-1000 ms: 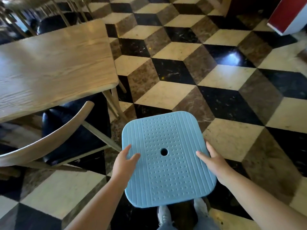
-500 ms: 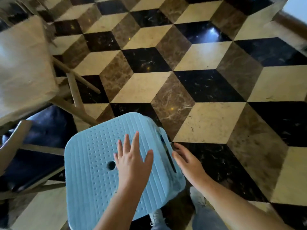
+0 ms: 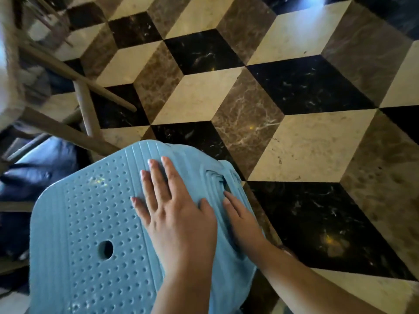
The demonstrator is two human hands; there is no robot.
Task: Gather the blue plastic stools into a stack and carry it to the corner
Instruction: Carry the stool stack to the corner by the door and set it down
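Note:
A light blue plastic stool (image 3: 90,223) fills the lower left of the head view, its dotted seat with a round centre hole tilted toward me. My left hand (image 3: 174,214) lies flat on the right part of the seat, fingers spread and holding nothing. My right hand (image 3: 242,220) lies along the stool's right side wall, its fingertips at the handle slot (image 3: 224,184). The stool's legs are hidden below the seat, and I see no other stools.
Wooden chair legs (image 3: 86,105) and a dark cushioned seat (image 3: 38,164) crowd the left side, with a blurred pale table edge (image 3: 6,64) above them. A cube-patterned marble floor (image 3: 294,137) stretches ahead and to the right.
The view has swung left and down and closer to the stool. My left hand went from the seat's left edge onto its top; my right hand moved onto the side by the slot.

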